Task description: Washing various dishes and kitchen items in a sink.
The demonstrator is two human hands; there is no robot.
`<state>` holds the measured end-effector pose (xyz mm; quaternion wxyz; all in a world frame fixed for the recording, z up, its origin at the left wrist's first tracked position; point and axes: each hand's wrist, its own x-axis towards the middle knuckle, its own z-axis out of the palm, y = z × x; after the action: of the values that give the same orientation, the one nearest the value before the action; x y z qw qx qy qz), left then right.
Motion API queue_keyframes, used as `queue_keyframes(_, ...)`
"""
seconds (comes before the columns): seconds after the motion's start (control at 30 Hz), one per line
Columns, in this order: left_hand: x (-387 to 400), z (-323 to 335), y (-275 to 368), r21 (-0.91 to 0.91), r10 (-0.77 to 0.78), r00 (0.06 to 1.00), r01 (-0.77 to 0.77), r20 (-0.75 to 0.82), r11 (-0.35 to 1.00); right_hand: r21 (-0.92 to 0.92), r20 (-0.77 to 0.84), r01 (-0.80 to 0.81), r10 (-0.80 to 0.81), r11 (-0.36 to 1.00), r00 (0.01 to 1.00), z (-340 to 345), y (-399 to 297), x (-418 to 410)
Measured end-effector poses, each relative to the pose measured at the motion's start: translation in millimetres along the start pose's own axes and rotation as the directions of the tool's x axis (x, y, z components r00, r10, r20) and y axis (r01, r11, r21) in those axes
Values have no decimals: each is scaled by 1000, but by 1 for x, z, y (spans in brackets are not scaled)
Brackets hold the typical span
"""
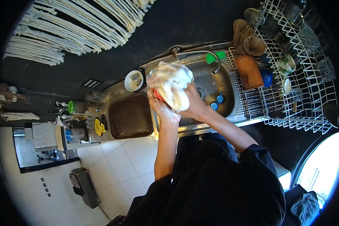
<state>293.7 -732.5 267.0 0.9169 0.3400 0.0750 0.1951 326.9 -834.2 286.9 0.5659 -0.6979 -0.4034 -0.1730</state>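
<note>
A soft item covered in thick white lather (172, 82), its kind hidden by the foam, is held up over the left part of a steel sink (231, 93). My left hand (161, 107) grips it from the lower left, with suds on the wrist. Between that hand and the foam shows a small red piece (158, 94); what it belongs to cannot be told. On the other side, my right hand (193, 99) holds the lathered item, its fingers partly hidden behind it. Two small blue items (217, 102) lie in the basin beside the drain. A curved faucet (200, 52) reaches over the basin.
Left of the sink are a dark brown tray (131, 116), a white bowl (134, 80) and yellow-black gloves (100, 125). A green item (215, 57) rests behind the basin. On the right, a white wire rack (274, 113) carries glasses, cups and a brown board (248, 72).
</note>
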Motion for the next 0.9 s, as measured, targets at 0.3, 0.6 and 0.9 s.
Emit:
queue_keyframes(0.3,-2,-6,-2,-233,-159,984,173,75,957,-80,83,-106,112,991,990,-14,11,1)
queue_keyframes(0.6,-7,14,51,-39,-103,992,100,-76,994,-243,11,70,-69,968,998,4,-16,42)
queue_keyframes(0.9,47,-29,78,-314,81,891,72,448,947,-311,153,90,-44,946,987,73,-55,42)
